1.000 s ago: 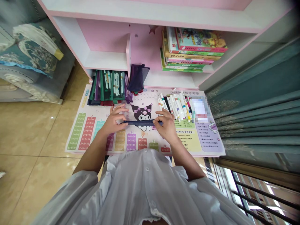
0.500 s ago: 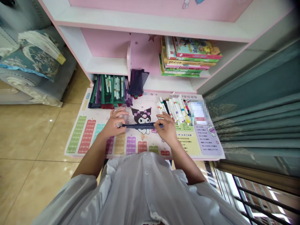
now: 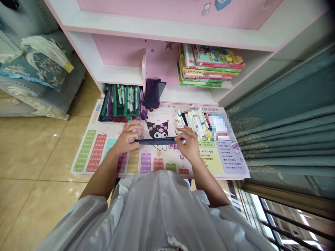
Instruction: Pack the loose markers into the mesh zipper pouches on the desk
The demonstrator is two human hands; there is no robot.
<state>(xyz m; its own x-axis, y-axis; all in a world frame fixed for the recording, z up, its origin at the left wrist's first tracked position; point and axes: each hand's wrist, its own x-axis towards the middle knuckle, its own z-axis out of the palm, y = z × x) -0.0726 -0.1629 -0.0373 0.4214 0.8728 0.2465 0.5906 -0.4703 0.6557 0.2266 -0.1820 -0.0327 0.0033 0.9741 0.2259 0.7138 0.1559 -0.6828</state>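
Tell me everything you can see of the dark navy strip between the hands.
The dark navy strip is long, narrow and straight, probably a flattened fabric pouch; no zip shows clearly. It runs level above the printed desk mat, across the Kuromi picture. The left hand and right hand grip its ends.

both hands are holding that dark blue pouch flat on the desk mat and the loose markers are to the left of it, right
Not quite: the loose markers lie to the right of the dark blue pouch, just past the right hand, as the head view shows. The rest stands: the left hand and the right hand hold the pouch flat on the desk mat.
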